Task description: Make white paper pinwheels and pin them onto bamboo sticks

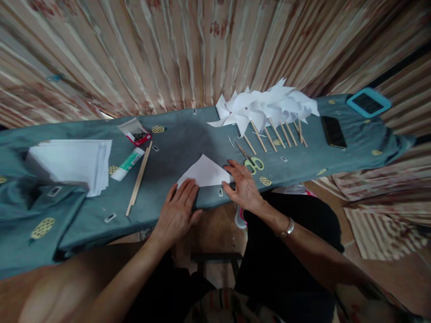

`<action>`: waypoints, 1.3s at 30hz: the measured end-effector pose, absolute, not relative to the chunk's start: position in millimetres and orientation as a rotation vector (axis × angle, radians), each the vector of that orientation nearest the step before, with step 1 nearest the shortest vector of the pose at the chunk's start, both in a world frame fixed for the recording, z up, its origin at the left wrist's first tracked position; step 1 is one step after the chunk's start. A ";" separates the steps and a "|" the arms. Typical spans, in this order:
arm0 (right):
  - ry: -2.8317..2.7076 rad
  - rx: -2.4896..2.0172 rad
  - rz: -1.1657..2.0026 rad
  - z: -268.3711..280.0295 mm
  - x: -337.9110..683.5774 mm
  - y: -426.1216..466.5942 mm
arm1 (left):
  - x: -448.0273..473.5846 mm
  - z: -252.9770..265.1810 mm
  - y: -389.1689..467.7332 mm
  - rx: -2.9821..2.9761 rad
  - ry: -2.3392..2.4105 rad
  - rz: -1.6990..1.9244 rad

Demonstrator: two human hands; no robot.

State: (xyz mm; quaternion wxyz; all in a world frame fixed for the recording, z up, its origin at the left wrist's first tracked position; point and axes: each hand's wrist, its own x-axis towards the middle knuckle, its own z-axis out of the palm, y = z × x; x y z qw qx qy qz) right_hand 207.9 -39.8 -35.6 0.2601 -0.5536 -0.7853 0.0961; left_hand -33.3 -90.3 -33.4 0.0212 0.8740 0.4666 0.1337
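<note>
White paper (205,172) in a triangle shape here, lying near the close edge of the cloth-covered table (188,134), point facing away from the person, one hand at each end. Left hand (178,208) is laid over the left corner, fingers stretched out and pressing down, not gripping anything. Right hand (245,188) has its fingers curved around the right corner, thumb on the near side; honestly can't tell if it's pinching the paper or just touching it. There's a silver bracelet (288,228) on that wrist. Off to the left are some loose wooden sticks (139,181), then a glue tube (128,164) and a messy paper stack (70,163). Green-handled scissors (249,158) sit just past the right hand. Further back there's an open red and white box (143,139) on the left, a phone (333,132) way over right, and a row of overlapping white pinwheels (262,107) on sticks. Blue-framed tablet (369,102) at the far right end, striped curtain (168,49) behind it all.
</note>
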 end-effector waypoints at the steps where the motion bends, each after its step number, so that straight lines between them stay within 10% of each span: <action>1: -2.120 -1.493 0.276 -35.7 210.8 -40.2 | -39.3 -33.3 -91.4 2.715 1.456 0.424; 39: -2.077 -1.467 0.498 -28.7 210.2 -21.4 | -68.1 -38.0 -118.7 2.658 1.691 0.573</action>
